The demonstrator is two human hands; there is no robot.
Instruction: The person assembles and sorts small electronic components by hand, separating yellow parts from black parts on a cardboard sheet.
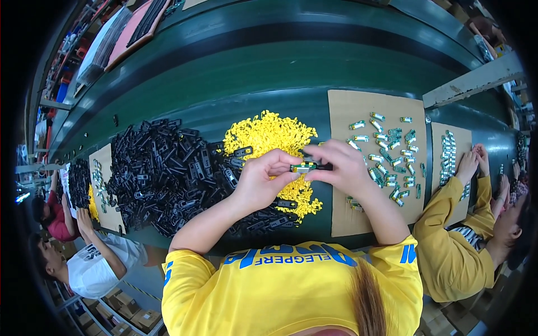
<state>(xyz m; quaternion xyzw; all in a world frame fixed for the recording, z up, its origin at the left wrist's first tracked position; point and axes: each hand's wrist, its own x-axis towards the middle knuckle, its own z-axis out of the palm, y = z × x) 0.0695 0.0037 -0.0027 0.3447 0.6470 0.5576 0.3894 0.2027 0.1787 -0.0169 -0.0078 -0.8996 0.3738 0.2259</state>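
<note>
My left hand (262, 178) pinches one end of a small assembly (304, 167), a green circuit board with a silvery part set against a black plastic piece. The fingers of my right hand (343, 166) close on its other end. Exactly how board and black piece fit together is too small to make out. Beyond my hands spreads a heap of small yellow plastic pieces (269, 132). Left of it is a large pile of black plastic casings (162, 173). To the right, a cardboard sheet (347, 215) carries many green boards with silvery parts (381, 147).
The green work surface (269, 73) runs across behind the piles. A co-worker in a mustard top (457, 252) handles boards on another cardboard sheet (462, 134) at right. A person in white (95, 266) works at left. A metal bar (476, 81) crosses the far right.
</note>
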